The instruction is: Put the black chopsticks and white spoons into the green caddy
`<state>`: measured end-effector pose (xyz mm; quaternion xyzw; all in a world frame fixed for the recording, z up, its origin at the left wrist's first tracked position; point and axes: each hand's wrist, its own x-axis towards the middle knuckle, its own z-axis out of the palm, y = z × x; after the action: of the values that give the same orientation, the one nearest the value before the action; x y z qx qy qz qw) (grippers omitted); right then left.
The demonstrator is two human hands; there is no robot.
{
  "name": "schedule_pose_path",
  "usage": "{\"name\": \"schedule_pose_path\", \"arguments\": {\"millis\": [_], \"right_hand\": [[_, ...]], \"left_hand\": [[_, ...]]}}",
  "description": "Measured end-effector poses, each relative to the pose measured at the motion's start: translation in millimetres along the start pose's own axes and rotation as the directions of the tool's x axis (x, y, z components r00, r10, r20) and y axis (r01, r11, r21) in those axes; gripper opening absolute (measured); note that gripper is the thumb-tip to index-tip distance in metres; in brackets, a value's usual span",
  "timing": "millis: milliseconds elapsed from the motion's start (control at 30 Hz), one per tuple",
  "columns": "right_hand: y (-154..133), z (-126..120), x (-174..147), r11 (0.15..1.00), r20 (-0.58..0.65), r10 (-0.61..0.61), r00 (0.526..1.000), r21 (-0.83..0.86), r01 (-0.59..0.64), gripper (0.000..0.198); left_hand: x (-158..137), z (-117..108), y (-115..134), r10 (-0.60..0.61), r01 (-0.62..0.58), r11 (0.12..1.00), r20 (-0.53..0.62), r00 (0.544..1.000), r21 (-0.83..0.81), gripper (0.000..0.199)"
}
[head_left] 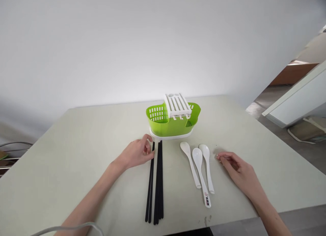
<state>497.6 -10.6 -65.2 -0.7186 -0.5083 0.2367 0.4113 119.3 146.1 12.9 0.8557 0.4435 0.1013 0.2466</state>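
Several black chopsticks (159, 181) lie side by side on the table, pointing away from me, with a separate pair (150, 185) at their left. At the far end of that pair is my left hand (139, 151), its fingers curved and the thumb and forefinger apart, with nothing gripped. Three white spoons (201, 168) rest to the right, bowls facing away. My right hand (236, 171) lies on the table beside them, fingers pressed together and nothing visible in them. Behind the cutlery stands a green basket (170, 127) with a white slotted top (178, 105) and white base.
The pale table (102, 127) meets a white wall (158, 46) at the back. A grey cable (73, 225) crosses my left forearm. Dark marks (207, 219) show near the front edge. Beyond the right edge are white furniture (300, 96) and the floor.
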Motion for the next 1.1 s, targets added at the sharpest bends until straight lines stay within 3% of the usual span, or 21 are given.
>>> {"name": "schedule_pose_path", "arguments": {"millis": [133,267,600,800,1100], "right_hand": [[0.6,0.2,0.0,1.000,-0.004,-0.020,1.000,-0.010,0.020,0.035],[0.0,0.8,-0.3,1.000,0.018,-0.029,0.999,0.008,0.029,0.032],[-5.5,1.6,0.6,0.999,0.033,-0.047,0.998,0.015,0.046,0.030],[-7.9,1.2,0.0,0.998,0.044,-0.062,0.997,0.011,0.062,0.031],[-8.1,1.8,-1.7,0.995,0.046,-0.102,0.994,-0.003,0.103,0.030]], "left_hand": [[-29.9,-6.5,24.1,-0.107,0.093,0.972,0.058,0.993,0.214,0.019],[-43.2,-5.3,36.6,-0.184,0.154,0.951,0.089,0.979,0.269,0.023],[-37.6,-0.6,50.7,-0.232,0.200,0.845,0.004,0.973,0.496,0.025],[-41.4,-14.3,52.2,-0.334,0.217,0.730,0.061,0.940,0.648,0.025],[-41.5,-27.1,50.5,-0.424,0.276,0.659,0.043,0.905,0.700,0.019]]}}
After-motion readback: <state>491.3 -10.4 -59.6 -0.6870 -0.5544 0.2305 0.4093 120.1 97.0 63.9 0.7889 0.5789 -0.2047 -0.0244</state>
